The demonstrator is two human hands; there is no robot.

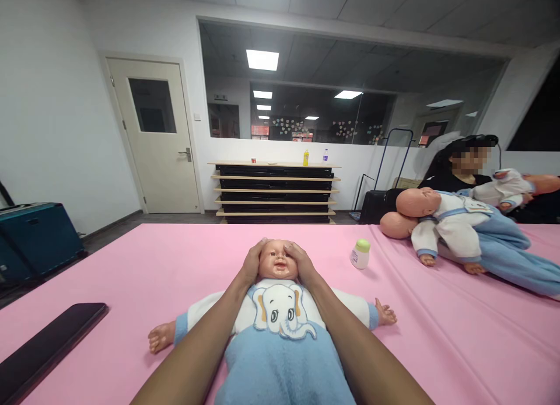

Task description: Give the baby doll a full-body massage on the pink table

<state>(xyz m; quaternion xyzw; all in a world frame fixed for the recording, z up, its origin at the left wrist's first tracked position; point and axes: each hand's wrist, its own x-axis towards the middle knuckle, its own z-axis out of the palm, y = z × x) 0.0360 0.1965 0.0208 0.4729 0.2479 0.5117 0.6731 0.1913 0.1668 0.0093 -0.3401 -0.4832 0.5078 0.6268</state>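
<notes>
A baby doll (280, 346) lies on its back on a pink sheet (131, 288), arms spread to both sides. It wears a white and light-blue outfit with an elephant on the chest. My left hand (252, 264) cups one side of its head, and my right hand (301, 261) cups the other, thumb near the brow by one eye. Some of my fingers are hidden behind the head. Beyond my right hand stands a small white bottle with a green cap (360, 254).
On the right, other dolls (459, 218) lie piled near a seated person (464, 166). A long black object (52, 346) rests at the near left. Behind are a low stack of shelves (275, 189), a door (153, 131) and a teal suitcase (39, 238).
</notes>
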